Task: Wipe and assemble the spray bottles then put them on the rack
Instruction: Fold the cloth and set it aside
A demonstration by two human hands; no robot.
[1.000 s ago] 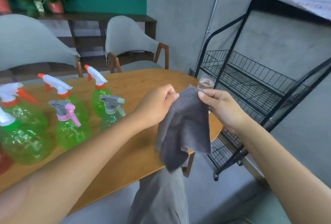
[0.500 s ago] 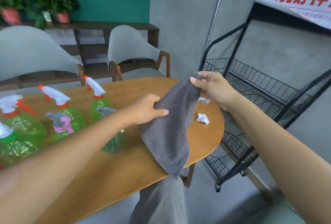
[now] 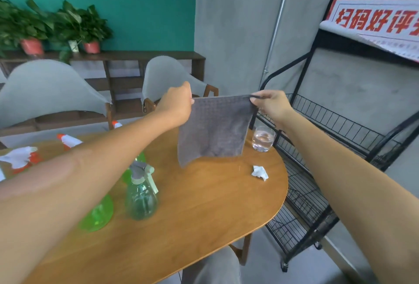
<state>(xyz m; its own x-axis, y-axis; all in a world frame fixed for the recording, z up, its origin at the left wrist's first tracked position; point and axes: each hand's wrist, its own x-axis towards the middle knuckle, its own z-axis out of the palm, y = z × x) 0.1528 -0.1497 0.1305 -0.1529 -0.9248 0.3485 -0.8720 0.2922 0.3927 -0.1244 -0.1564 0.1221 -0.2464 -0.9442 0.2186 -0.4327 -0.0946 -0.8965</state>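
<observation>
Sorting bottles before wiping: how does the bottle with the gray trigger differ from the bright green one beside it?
The gray-trigger bottle is pale, clear green; the bright green bottle is vivid lime. The gray-trigger bottle shows in full, while an arm hides the bright green bottle's top. Both stand on the wooden table.

Both bare arms were stretched forward, raised. Left hand (image 3: 175, 105) and right hand (image 3: 269, 105) were level, apart, each with fingers curled, pinching a top corner of the cloth (image 3: 213, 130).
</observation>
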